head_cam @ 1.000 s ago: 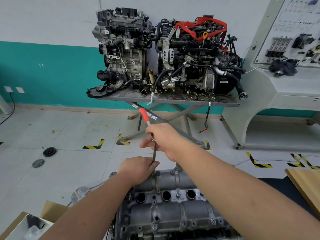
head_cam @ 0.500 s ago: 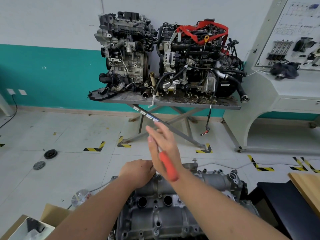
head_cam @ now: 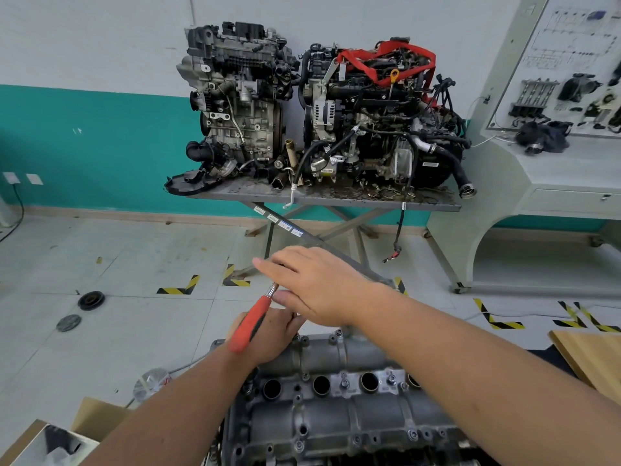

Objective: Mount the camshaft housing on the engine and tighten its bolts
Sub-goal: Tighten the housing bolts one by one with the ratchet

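The grey camshaft housing (head_cam: 336, 408) lies on the engine just below me, with several bolts (head_cam: 411, 434) seated along its edge. My left hand (head_cam: 279, 338) is curled at the housing's far left corner, around the tool's lower end, which is mostly hidden. My right hand (head_cam: 316, 287) hovers just above it, fingers stretched out and thumb underneath. It pinches the metal neck of a ratchet (head_cam: 250, 326), whose red handle points down and to the left across my left hand.
Two engines (head_cam: 235, 105) (head_cam: 379, 112) stand on a grey scissor table (head_cam: 322, 196) by the wall. A white training console (head_cam: 554, 169) is at the right and a wooden board (head_cam: 591, 354) beside me. An open cardboard box (head_cam: 84, 428) and round discs (head_cam: 90, 300) lie on the floor.
The ratchet handle swung from pointing up, past pointing towards me, round to the lower left. My right hand turned with it and its fingers opened out. My left hand stayed at the corner.
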Motion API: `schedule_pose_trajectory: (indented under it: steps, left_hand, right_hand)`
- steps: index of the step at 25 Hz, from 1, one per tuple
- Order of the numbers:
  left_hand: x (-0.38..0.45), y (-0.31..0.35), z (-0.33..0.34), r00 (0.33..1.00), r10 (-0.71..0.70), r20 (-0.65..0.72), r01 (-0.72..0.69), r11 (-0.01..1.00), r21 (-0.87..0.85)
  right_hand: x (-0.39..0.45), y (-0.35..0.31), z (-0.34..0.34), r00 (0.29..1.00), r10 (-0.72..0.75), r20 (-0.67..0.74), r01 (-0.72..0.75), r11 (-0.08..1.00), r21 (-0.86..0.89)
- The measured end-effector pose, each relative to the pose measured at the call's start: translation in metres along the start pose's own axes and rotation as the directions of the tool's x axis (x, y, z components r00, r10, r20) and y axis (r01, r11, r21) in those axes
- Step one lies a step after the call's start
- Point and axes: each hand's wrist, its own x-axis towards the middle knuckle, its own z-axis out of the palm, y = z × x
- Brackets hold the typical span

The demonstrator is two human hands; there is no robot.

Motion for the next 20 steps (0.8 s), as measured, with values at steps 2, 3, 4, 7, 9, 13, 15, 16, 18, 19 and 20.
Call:
schedule_pose_trajectory:
  steps: [2,3,4,7,9,13,15,16,18,19,20]
  left_hand:
    - [0.002,0.0,-0.012,0.962,-0.121,0.244,0.076,0.979,0.189]
    - [0.002,0.001,-0.017,0.945,-0.149,0.291,0.083,0.971,0.226]
    - [0.002,0.0,-0.016,0.942,-0.156,0.298,0.091,0.971,0.219]
    - [0.0,-0.001,-0.01,0.94,-0.15,0.307,0.092,0.976,0.196]
    - [0.002,-0.004,-0.011,0.938,-0.151,0.312,0.092,0.976,0.197]
    - [0.0,-0.001,-0.012,0.936,-0.163,0.312,0.109,0.977,0.184]
    - [0.002,-0.001,-0.013,0.936,-0.171,0.307,0.122,0.977,0.173]
    - [0.002,-0.001,-0.014,0.934,-0.178,0.31,0.13,0.977,0.171]
    - [0.003,-0.001,-0.015,0.928,-0.182,0.325,0.13,0.976,0.174]
    - [0.002,0.0,-0.016,0.927,-0.189,0.325,0.138,0.975,0.173]
    - [0.002,0.001,-0.017,0.93,-0.19,0.315,0.139,0.974,0.179]
  right_hand:
    - [0.007,-0.006,-0.006,0.998,0.069,-0.012,-0.069,0.996,-0.058]
    - [0.013,-0.01,-0.006,0.991,0.137,-0.007,-0.137,0.984,-0.11]
    - [0.02,-0.015,-0.007,0.97,0.243,0.012,-0.24,0.964,-0.113]
    - [0.035,-0.025,-0.012,0.744,0.62,0.248,-0.662,0.635,0.399]
    - [0.035,-0.031,-0.013,0.623,0.638,0.452,-0.655,0.11,0.748]
    - [0.024,-0.035,-0.004,0.532,0.648,0.546,-0.021,-0.634,0.773]
    - [0.02,-0.036,0.01,0.47,0.738,0.485,0.18,-0.618,0.765]
    - [0.017,-0.038,0.018,0.443,0.793,0.419,0.141,-0.523,0.841]
    - [0.01,-0.043,0.034,0.488,0.839,0.241,-0.091,-0.226,0.97]
    - [0.008,-0.046,0.038,0.529,0.837,0.139,-0.167,-0.058,0.984]
    - [0.006,-0.048,0.041,0.567,0.823,0.01,-0.183,0.114,0.976]
